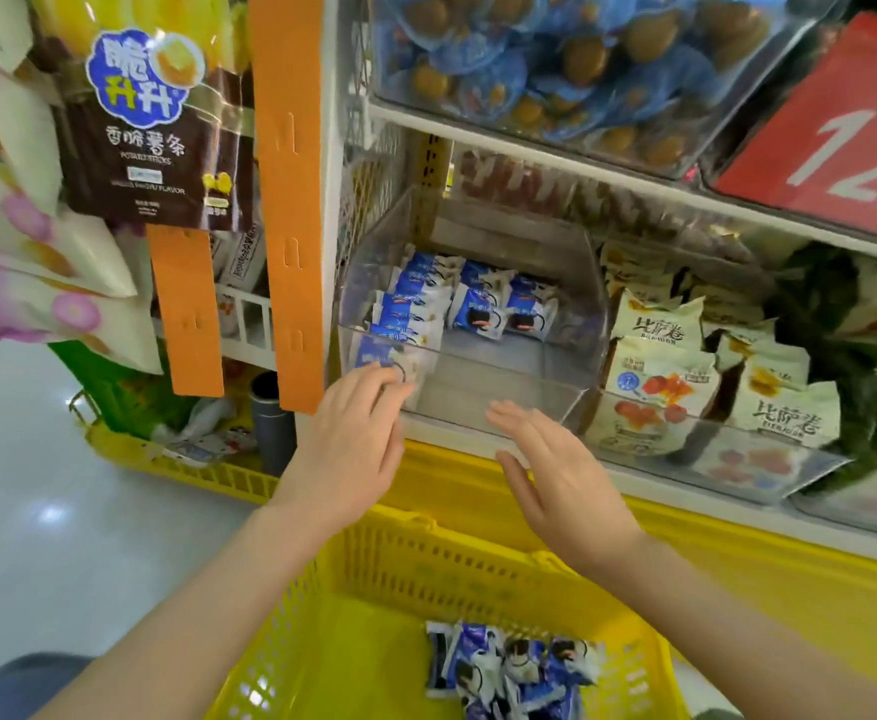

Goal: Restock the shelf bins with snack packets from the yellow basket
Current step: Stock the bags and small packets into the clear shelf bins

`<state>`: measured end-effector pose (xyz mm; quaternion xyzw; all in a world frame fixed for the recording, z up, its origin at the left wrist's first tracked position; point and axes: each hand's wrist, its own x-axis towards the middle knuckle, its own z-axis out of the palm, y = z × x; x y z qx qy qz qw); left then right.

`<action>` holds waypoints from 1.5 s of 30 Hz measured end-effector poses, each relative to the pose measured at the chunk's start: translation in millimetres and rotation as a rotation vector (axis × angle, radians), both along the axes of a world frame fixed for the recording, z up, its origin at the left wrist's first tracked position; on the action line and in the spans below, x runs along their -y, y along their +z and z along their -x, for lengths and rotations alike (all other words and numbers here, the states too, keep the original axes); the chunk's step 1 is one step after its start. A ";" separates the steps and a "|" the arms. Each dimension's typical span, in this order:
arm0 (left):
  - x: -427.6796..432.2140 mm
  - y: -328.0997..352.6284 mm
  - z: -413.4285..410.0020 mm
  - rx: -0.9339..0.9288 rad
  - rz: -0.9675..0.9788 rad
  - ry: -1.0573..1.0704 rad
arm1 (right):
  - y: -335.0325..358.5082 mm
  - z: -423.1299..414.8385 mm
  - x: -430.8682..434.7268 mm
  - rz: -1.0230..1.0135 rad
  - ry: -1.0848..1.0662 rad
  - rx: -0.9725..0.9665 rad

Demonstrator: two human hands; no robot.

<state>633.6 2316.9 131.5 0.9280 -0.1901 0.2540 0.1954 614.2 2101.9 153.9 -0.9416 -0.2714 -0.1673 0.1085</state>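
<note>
restock: both hands empty at the clear bin

head view: left hand point(353, 439) is at the front left corner of the clear bin point(499, 379). its fingers are loosely extended and grasp nothing. the fingertips are up against the bin's front wall, right where one snack packet point(376, 353) leans inside. can't tell if they touch the wall.

right hand point(556, 475) is flat, fingers straight and together, released, just in front of the bin's lower front edge.

bin packets point(470, 298) stand in rows at the back and left; the front right floor is bare. basket packets point(509, 667) are piled in the yellow basket point(426, 553) below the hands.

the neighbour bin point(769, 472) to the right holds cream packets. a red price sign point(841, 137) sits top right, and orange strips point(283, 200) hang on the left.
</note>
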 end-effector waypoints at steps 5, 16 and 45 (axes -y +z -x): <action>33.7 -52.9 38.6 -0.166 -0.072 -0.093 | -73.8 45.3 36.3 -0.071 -0.070 -0.061; 76.5 -241.7 109.4 -1.220 -0.282 -0.195 | -246.7 129.0 62.5 0.050 -0.291 -1.167; 87.6 -301.5 114.9 -1.905 0.876 0.387 | -297.4 124.7 26.0 -0.886 -0.876 -1.634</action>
